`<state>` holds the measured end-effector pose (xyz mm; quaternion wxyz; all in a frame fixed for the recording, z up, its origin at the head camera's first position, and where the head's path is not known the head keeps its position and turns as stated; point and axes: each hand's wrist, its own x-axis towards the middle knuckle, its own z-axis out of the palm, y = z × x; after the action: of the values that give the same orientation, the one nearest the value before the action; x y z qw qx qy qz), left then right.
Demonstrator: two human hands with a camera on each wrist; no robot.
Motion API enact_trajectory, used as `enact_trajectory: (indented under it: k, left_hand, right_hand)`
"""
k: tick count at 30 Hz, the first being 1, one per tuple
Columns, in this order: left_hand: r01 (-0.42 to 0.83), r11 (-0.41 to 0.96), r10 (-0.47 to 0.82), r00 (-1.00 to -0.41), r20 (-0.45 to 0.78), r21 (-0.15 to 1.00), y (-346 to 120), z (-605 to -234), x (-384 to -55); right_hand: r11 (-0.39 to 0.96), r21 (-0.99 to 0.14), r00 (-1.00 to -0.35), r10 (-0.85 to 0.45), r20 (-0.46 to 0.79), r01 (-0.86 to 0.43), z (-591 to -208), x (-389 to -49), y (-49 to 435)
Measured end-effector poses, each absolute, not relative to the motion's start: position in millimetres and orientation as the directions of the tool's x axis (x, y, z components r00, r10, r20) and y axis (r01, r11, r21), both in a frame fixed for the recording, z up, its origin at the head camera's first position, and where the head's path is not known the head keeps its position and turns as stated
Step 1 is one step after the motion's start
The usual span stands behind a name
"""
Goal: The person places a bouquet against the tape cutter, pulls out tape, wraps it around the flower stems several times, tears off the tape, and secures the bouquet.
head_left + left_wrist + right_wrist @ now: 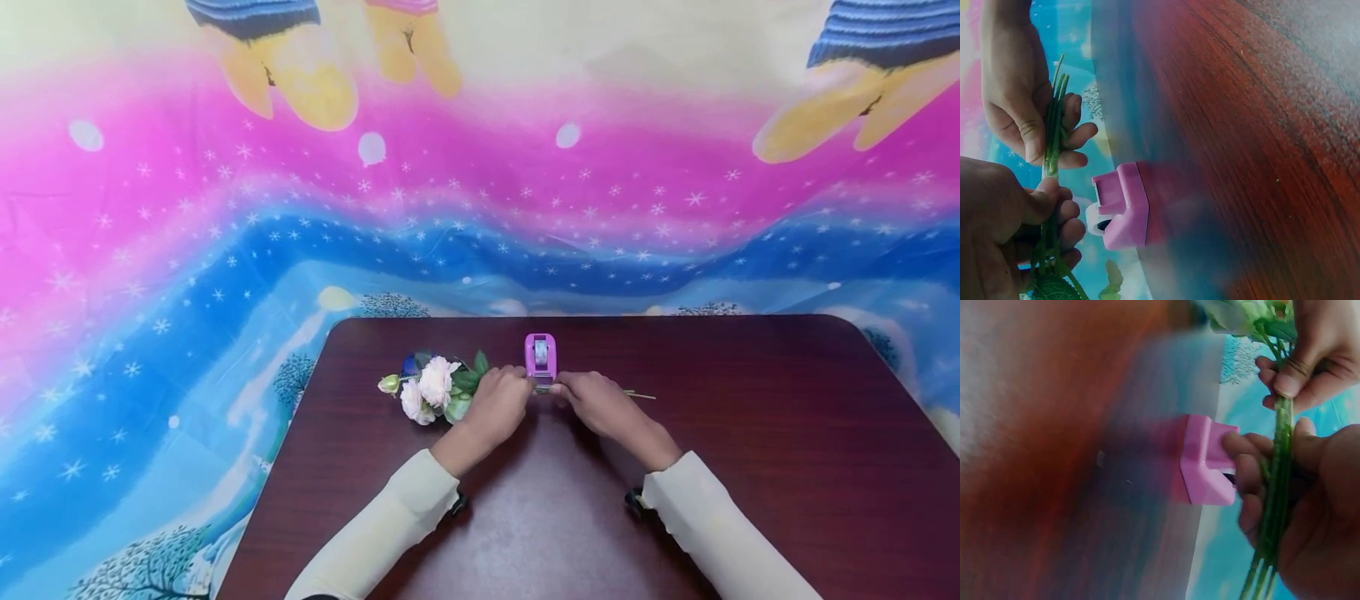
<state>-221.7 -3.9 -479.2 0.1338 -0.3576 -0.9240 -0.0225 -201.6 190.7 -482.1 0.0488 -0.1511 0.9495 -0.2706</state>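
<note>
A bunch of pale pink artificial-looking flowers [437,383] with green leaves lies sideways in my hands, blooms to the left. My left hand [498,400] grips the stems just below the leaves, thumb pressed on them in the right wrist view. Farther down, the right hand [600,402] holds the same green stems [1275,487] between thumb and curled fingers; their cut ends stick out beyond it. A shiny clear band, like tape [1051,164], shows on the stems between both hands. Just behind the hands stands a pink tape dispenser [541,375] with a roll [1094,219] in it.
Behind the blooms, a dark blue item [409,365] is partly hidden on the brown wooden table [750,467]. A printed cloth [480,183] with snowflakes hangs beyond the table's far edge.
</note>
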Motion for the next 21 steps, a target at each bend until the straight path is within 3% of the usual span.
enact_trajectory:
  k: [3,7,13,21]
  left_hand:
    - [0.667,0.738,0.663,-0.688,0.295,-0.102,-3,-480,-220]
    - [0.67,0.725,0.679,-0.658,0.325,-0.159,-2,-480,-219]
    - [0.681,0.714,0.694,-0.659,0.29,-0.161,-1,-476,-220]
    - [0.692,0.72,0.684,-0.697,0.214,-0.049,-2,-474,-224]
  right_hand:
    - [0.799,-0.561,-0.94,-0.325,-0.102,-0.215,-478,-206,193]
    - [0.79,-0.586,-0.938,-0.317,-0.136,-0.182,-479,-209,193]
    - [0.804,-0.532,-0.953,-0.303,0.018,-0.266,-486,-207,188]
    - [0.825,-0.438,-0.932,-0.281,0.23,-0.357,-493,-201,185]
